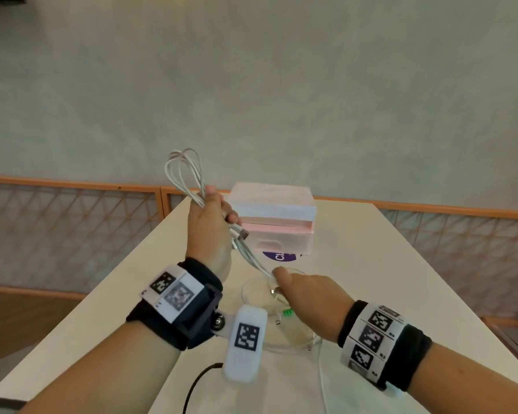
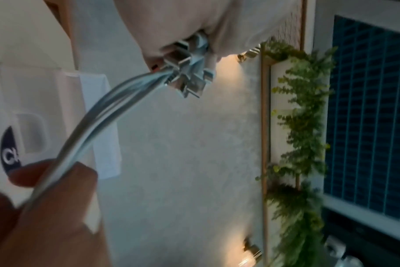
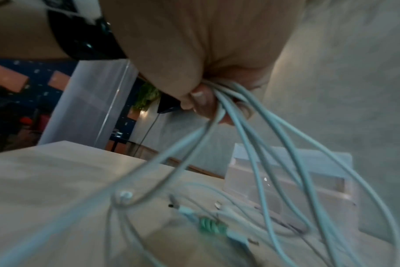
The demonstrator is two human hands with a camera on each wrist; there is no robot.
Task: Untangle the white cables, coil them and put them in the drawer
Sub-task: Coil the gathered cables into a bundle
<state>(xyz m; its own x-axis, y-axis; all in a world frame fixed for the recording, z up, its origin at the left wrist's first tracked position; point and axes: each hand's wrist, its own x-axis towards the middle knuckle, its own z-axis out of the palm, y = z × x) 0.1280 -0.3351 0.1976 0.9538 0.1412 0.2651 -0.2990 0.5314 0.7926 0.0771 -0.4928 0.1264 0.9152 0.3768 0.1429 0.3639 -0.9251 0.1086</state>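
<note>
Two hands are on the same bundle of white cables [image 1: 189, 177]: your left hand [image 1: 211, 225] is raised at about 11 o'clock from the table's middle, its fingers curled tight round the bundle, with looped strands standing up above the fist and metal USB plugs [image 1: 243, 233] poking out below it. In the left wrist view those plugs [image 2: 187, 72] cluster right under the palm and the strands run down to 7 o'clock. There your right hand [image 1: 299, 294] pinches the strands between thumb and fingertips [image 2: 80, 173], low over the table [image 1: 401, 264] and well below the left hand. The right wrist view shows the cable loops [image 3: 274, 144] fanning out of the left hand's grip. More white cable lies loose on the table beneath your right hand, in loose rings, with a green strain-relief piece [image 1: 287, 311] among them toward 6 o'clock. The small pale pink drawer unit [image 1: 277, 222] stands at 12 o'clock behind the hands, and its lower drawer front [image 1: 277, 245] with a recessed handle faces you; whether it is pulled out at all you cannot tell. A round dark blue sticker [image 1: 281, 256] sits just before it
</note>
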